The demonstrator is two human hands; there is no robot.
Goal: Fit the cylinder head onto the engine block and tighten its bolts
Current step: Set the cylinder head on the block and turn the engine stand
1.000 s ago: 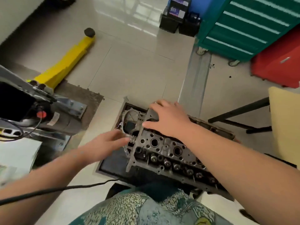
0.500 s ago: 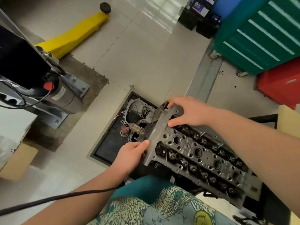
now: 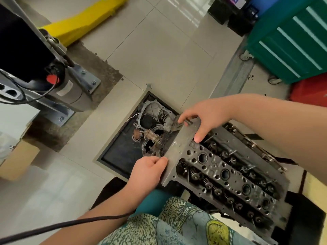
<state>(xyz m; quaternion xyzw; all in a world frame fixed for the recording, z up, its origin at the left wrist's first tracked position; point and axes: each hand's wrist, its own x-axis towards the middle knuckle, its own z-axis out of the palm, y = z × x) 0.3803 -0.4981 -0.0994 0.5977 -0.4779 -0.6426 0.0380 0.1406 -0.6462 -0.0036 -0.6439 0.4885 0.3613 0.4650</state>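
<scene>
Grey cast-metal cylinder head (image 3: 228, 175), long axis running 10 to 4 o'clock, pitted top face with bores and valve springs upward, at lower right, left hand (image 3: 147, 171) fingers pinching its flat end plate, right hand (image 3: 203, 119) fingers clasping the plate's 12 o'clock corner, black tray (image 3: 122, 154) of rusty parts at 9 o'clock on the tiled floor (image 3: 159, 55).

You've got a yellow floor jack (image 3: 85, 18) top left, green tool cabinet (image 3: 292, 43) top right w/ red box (image 3: 311, 92) beside it.
</scene>
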